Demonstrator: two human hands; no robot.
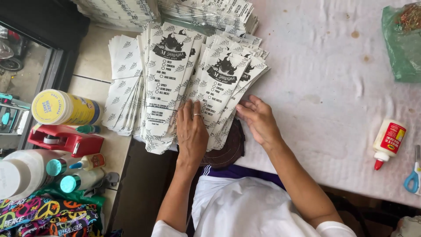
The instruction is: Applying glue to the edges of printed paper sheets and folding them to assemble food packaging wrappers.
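Several long white printed paper sleeves [169, 83] lie fanned in overlapping stacks at the table's near edge, each with a black logo and small leaf marks. My left hand [191, 131], a ring on one finger, lies flat on the lower ends of the middle sleeves. My right hand [258, 119] touches the right edge of the fan with its fingertips, fingers apart. Neither hand grips anything. A dark round mat [230, 149] shows under the sleeves' lower ends.
A glue bottle with a red tip [387, 142] and blue-handled scissors [413, 174] lie at the right. A green plastic bag [402, 41] sits far right. At the left stand a yellow-lidded can [61, 107], a red tape dispenser [66, 139] and small bottles [83, 169].
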